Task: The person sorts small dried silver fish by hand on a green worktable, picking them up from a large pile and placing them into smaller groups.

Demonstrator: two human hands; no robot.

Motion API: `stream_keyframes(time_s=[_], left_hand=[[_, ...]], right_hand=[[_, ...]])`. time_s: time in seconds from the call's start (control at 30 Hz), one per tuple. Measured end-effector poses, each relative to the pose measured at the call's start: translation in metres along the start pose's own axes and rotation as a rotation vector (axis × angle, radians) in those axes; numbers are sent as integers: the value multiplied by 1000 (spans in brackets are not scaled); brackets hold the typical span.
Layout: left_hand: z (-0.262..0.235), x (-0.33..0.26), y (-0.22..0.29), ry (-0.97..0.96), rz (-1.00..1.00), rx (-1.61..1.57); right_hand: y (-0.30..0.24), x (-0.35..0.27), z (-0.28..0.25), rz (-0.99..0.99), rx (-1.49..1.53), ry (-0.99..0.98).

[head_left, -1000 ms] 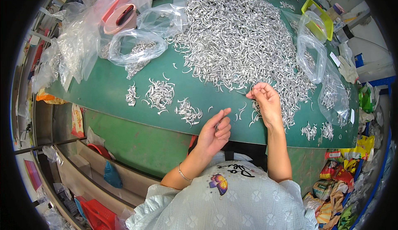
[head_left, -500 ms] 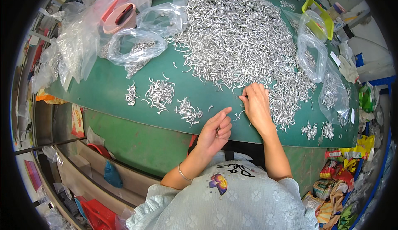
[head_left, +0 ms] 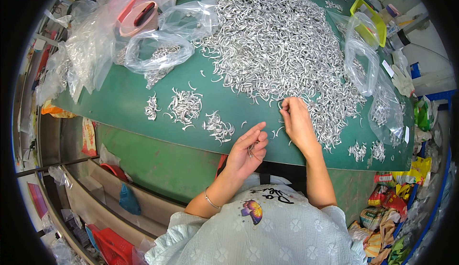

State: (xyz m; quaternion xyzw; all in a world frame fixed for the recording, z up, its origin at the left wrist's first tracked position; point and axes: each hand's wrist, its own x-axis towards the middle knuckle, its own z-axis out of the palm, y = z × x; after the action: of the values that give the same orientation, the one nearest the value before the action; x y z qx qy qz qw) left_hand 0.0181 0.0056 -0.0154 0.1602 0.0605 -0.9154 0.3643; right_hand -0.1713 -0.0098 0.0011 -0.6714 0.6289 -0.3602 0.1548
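A large heap of small curved silver metal pieces (head_left: 277, 40) covers the middle of the green table (head_left: 119, 93). My right hand (head_left: 298, 121) is at the heap's near edge, thumb and fingers pinched together; what lies between the fingertips is too small to make out. Just left of it, at the table's front edge, my left hand (head_left: 247, 151) is half turned up with its fingers curled round a few curved metal pieces (head_left: 251, 149). A few loose pieces (head_left: 276, 132) lie between the hands. Farther left are three small piles, the biggest being the middle pile (head_left: 184, 106).
Open clear plastic bags with metal pieces stand on the left (head_left: 158, 54) and right (head_left: 382, 102). A pink bowl (head_left: 125, 26) holds a dark red object. At the far right is a yellow-green basket (head_left: 377, 23). Two little piles (head_left: 377, 150) sit near the right front edge.
My right hand has shifted slightly right along the heap's edge, still pinched. The left hand has turned a little, so the metal pieces in its fingers show more.
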Motion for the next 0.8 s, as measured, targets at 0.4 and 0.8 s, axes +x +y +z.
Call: stream_keyframes(time_s=[0.4,0.8], left_hand=[[11,1,0,83,-8,-39],[12,2,0,98,-11,-42]], right_hand=[[-12,-9,-25,-109,-195,-202],[-6,-7,-21,-57,-106,-168]])
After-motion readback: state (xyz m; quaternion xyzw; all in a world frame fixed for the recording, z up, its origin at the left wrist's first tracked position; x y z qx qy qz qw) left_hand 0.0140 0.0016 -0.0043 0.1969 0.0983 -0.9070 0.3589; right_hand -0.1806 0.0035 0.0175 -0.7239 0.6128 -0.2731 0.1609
